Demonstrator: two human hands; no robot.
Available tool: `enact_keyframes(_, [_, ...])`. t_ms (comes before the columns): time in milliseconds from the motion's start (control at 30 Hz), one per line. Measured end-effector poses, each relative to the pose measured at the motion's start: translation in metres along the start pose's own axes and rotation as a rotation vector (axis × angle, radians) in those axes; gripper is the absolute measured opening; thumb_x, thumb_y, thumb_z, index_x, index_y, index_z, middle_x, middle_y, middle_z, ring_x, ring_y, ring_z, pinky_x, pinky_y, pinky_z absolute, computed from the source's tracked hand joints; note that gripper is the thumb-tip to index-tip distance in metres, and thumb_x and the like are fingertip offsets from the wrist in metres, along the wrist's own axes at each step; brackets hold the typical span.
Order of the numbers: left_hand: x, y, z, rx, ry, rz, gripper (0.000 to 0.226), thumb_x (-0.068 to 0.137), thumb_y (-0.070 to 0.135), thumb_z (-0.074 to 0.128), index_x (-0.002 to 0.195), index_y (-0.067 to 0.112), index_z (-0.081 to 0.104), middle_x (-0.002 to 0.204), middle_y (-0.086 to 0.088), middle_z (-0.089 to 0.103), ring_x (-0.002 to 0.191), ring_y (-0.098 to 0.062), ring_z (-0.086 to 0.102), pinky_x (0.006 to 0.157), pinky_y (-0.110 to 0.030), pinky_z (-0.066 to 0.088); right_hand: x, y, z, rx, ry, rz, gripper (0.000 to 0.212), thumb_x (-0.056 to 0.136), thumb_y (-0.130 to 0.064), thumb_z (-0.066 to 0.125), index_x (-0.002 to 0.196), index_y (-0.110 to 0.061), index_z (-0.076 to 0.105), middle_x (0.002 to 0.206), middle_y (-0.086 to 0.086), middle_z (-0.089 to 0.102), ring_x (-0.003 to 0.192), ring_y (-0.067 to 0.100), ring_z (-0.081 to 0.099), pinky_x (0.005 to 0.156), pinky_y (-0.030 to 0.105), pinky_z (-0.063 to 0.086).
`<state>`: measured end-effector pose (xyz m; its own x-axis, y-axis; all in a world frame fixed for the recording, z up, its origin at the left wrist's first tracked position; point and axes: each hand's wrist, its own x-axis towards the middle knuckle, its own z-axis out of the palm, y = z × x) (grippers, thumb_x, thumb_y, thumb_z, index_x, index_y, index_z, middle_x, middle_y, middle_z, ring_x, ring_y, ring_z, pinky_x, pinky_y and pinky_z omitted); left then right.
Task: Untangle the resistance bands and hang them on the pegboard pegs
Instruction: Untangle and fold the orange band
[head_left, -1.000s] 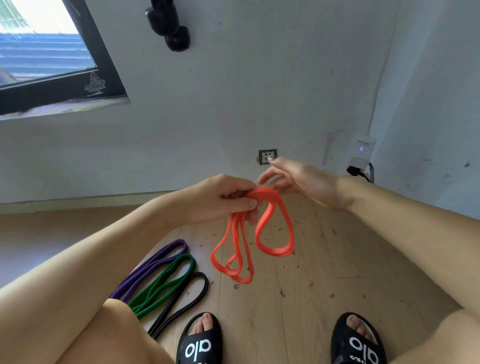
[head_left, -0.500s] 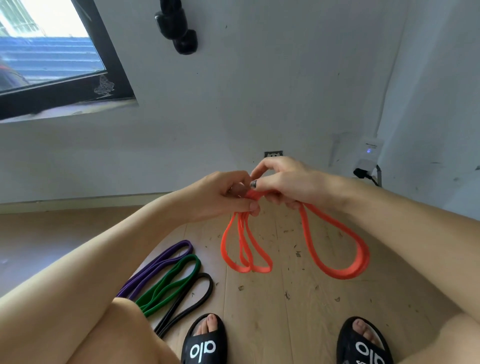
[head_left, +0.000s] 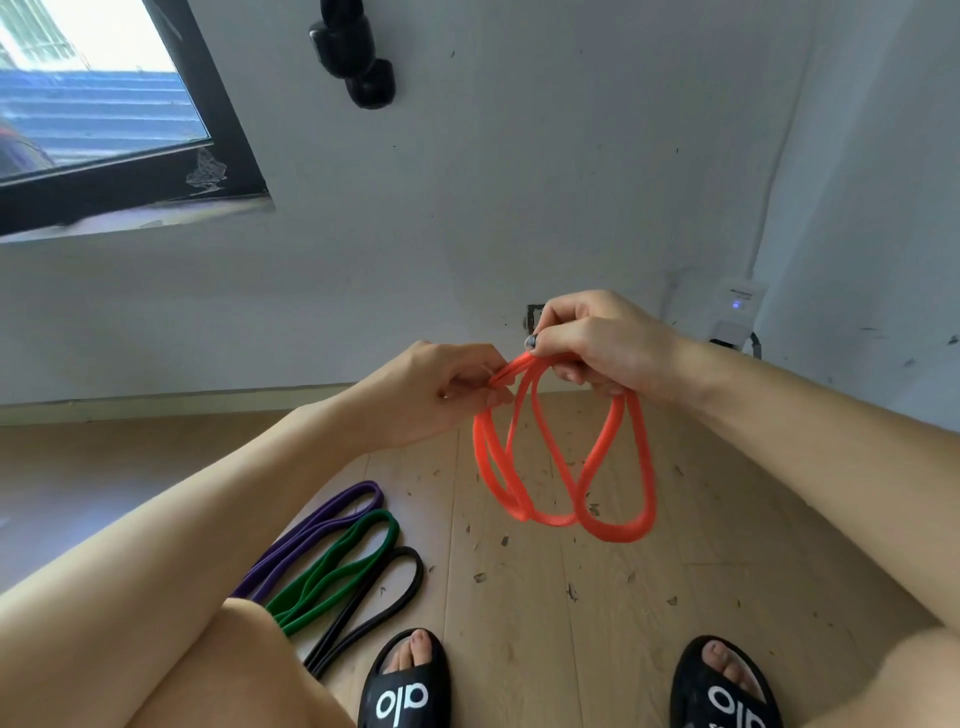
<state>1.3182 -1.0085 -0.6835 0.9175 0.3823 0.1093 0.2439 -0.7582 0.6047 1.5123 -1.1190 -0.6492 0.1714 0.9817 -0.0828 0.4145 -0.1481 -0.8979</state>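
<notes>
orange band (head_left: 566, 467): in air, pinched at top by my l hand (head_left: 447, 395) & r hand (head_left: 597, 348), loops crossed, still tangled. purple (head_left: 322, 530), green (head_left: 337, 566), black (head_left: 374, 597) bands: flat on floor (head_left: 649, 597), look untangled, not hung. pegboard not in view.

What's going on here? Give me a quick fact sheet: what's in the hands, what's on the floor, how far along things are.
held: orange resistance band, hanging in several loops
left hand: pinching the band's top
right hand: gripping the band's top, beside the left
on floor: purple band, green band, black band, side by side
hung so far: none visible; no pegboard in view
feet: black slides
</notes>
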Motion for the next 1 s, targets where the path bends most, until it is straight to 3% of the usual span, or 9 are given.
enact_keyframes(100, [0.001, -0.001, 0.001, 0.034, 0.008, 0.021, 0.007, 0.097, 0.014, 0.068, 0.104, 0.014, 0.066, 0.091, 0.005, 0.076, 0.091, -0.009, 0.075, 0.093, -0.036, 0.058, 0.000, 0.000, 0.000, -0.026, 0.013, -0.007, 0.012, 0.093, -0.014, 0.062, 0.082, -0.008, 0.062, 0.051, 0.000, 0.051, 0.036, 0.008, 0.036, 0.038, 0.019, 0.025])
enact_keyframes(333, [0.006, -0.004, 0.003, 0.127, -0.005, 0.089, 0.009, 0.096, 0.018, 0.064, 0.105, 0.019, 0.063, 0.088, 0.008, 0.069, 0.085, -0.011, 0.070, 0.089, -0.042, 0.058, -0.001, 0.000, -0.001, -0.052, 0.032, -0.021, 0.013, 0.092, -0.015, 0.062, 0.080, -0.008, 0.063, 0.052, 0.000, 0.052, 0.037, 0.007, 0.037, 0.036, 0.019, 0.027])
enact_keyframes(533, [0.007, -0.008, 0.010, 0.066, -0.039, 0.029, 0.005, 0.098, 0.014, 0.065, 0.101, 0.016, 0.061, 0.094, 0.009, 0.072, 0.090, -0.006, 0.073, 0.092, -0.042, 0.058, 0.001, -0.001, 0.002, 0.026, 0.034, -0.023, 0.016, 0.092, -0.016, 0.062, 0.077, -0.012, 0.061, 0.054, 0.004, 0.051, 0.042, 0.013, 0.036, 0.041, 0.021, 0.025])
enact_keyframes(767, [0.009, -0.006, 0.012, 0.057, -0.038, -0.015, 0.001, 0.099, 0.014, 0.065, 0.099, 0.012, 0.064, 0.094, 0.006, 0.073, 0.092, -0.001, 0.073, 0.086, -0.024, 0.055, -0.001, -0.003, 0.002, 0.049, 0.036, -0.020, 0.016, 0.093, -0.016, 0.061, 0.077, -0.010, 0.061, 0.054, 0.003, 0.051, 0.041, 0.012, 0.034, 0.041, 0.022, 0.024])
enact_keyframes(1000, [0.010, -0.006, 0.009, 0.094, -0.077, 0.004, 0.009, 0.099, 0.030, 0.063, 0.093, 0.024, 0.061, 0.087, -0.001, 0.071, 0.084, -0.019, 0.070, 0.081, -0.040, 0.056, -0.002, -0.002, -0.003, 0.035, 0.063, -0.021, 0.018, 0.093, -0.014, 0.061, 0.075, -0.011, 0.060, 0.051, 0.002, 0.051, 0.038, 0.010, 0.035, 0.041, 0.022, 0.024])
